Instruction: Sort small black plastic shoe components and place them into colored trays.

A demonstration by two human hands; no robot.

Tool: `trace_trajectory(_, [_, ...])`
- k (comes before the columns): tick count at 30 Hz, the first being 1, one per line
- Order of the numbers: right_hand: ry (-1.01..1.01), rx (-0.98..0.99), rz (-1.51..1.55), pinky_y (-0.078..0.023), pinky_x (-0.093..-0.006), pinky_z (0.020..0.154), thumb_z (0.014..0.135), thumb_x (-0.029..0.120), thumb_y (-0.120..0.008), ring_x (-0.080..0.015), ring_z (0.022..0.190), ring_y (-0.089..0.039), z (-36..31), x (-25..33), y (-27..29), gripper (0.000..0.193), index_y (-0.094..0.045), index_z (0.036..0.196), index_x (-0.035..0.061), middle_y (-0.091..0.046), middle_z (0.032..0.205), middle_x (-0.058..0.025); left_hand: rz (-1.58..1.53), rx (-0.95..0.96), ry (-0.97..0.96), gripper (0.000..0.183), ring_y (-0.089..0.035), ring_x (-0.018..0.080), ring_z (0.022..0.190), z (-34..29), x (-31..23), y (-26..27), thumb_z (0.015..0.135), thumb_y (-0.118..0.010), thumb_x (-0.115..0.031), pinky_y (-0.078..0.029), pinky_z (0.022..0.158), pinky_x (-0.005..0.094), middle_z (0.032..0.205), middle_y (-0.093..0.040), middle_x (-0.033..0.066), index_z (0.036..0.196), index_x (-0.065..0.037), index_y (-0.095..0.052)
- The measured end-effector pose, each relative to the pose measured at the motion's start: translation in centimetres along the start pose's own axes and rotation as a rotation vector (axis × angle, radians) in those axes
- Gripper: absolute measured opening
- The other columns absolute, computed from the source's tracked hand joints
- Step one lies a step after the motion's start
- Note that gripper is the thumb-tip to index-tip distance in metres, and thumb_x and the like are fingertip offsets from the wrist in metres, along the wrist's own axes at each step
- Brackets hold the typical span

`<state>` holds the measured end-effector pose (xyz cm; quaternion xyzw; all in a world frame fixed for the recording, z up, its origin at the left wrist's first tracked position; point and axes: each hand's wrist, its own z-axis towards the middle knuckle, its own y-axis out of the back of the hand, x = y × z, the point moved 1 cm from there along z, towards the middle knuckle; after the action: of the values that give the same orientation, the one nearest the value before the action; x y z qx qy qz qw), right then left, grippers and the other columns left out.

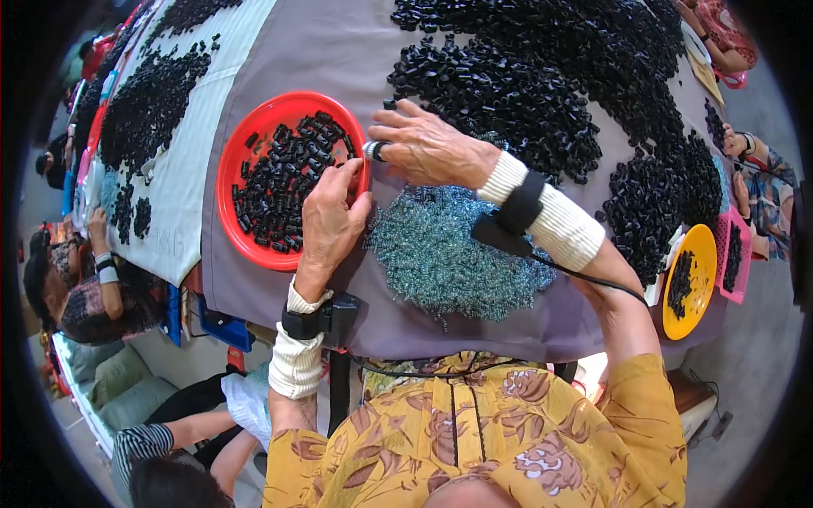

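Observation:
My right hand (pixel 432 150) reaches in from the right, palm down, above the red plate's right rim. At its fingertips is a small black cylindrical piece (pixel 373 151) with a pale end. My left hand (pixel 334 216) lies over the right side of the round red plate (pixel 230 157), its fingers bent and close to that same piece. Whatever its fingertips grip is hidden. Several short black cylindrical pieces (pixel 284 182) lie in the plate. Beside my right forearm is a heap of tiny glittering blue-green pieces (pixel 461 254).
Large heaps of black tubular pieces (pixel 508 93) spread over the grey tablecloth (pixel 313 51). A yellow plate (pixel 699 292) and a pink basket (pixel 742 275) stand at the right. Other people sit at left and right; a co-worker's hand (pixel 97 227) rests at the white-covered table (pixel 182 203).

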<state>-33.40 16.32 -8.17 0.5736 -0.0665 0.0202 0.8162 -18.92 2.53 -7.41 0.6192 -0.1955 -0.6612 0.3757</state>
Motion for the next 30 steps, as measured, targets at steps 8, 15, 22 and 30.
trace_trajectory(8, [-0.048, 0.093, 0.008, -0.044, -0.0342, 0.085, 0.072, 0.016, -0.065, -0.0226, 0.096, -0.053, -3.6, -0.6, 1.8, 0.013, -0.065, 0.080, 0.0066, -0.058, 0.097, -0.0054, 0.072, 0.003, -0.073, 0.040, -0.061, 0.0217, 0.071, 0.2, -1.5, -1.2, 0.077, -0.065, -0.003, -0.050, 0.065, 0.0322, 0.085, -0.057, 0.0116, 0.116, -0.002, -0.058])
trace_trajectory(15, [-0.175, -0.122, 0.163, -0.047, -0.0375, 0.093, 0.073, 0.012, -0.073, -0.0322, 0.111, -0.055, -8.0, -0.7, 6.5, 0.025, -0.064, 0.089, -0.0038, -0.059, 0.115, -0.0159, 0.041, 0.034, -0.123, 0.039, -0.060, 0.0218, 0.070, 0.6, -2.5, -2.3, 0.077, -0.065, -0.003, -0.049, 0.065, 0.0326, 0.084, -0.057, 0.0116, 0.116, -0.001, -0.058])
trace_trajectory(22, [-0.654, -0.135, 0.143, -0.045, -0.0403, 0.060, 0.080, 0.019, -0.069, -0.0316, 0.066, -0.056, -17.1, 0.8, 13.2, 0.028, -0.057, 0.069, -0.0036, -0.056, 0.071, -0.0155, 0.102, -0.025, -0.170, 0.039, -0.061, 0.0204, 0.075, 0.6, -3.8, -2.0, 0.079, -0.070, -0.007, -0.050, 0.067, 0.0314, 0.091, -0.060, 0.0109, 0.116, -0.002, -0.060])
trace_trajectory(30, [-1.029, 0.102, 0.310, -0.045, -0.0411, 0.055, 0.078, 0.024, -0.072, -0.0344, 0.057, -0.056, -24.4, 7.6, 12.0, 0.028, -0.058, 0.072, -0.0001, -0.056, 0.063, -0.0168, -0.029, 0.159, -0.287, 0.040, -0.061, 0.0274, 0.099, 0.2, -7.8, -3.7, 0.082, -0.070, -0.013, -0.049, 0.084, 0.0347, 0.111, -0.061, 0.0164, 0.119, -0.001, -0.059])
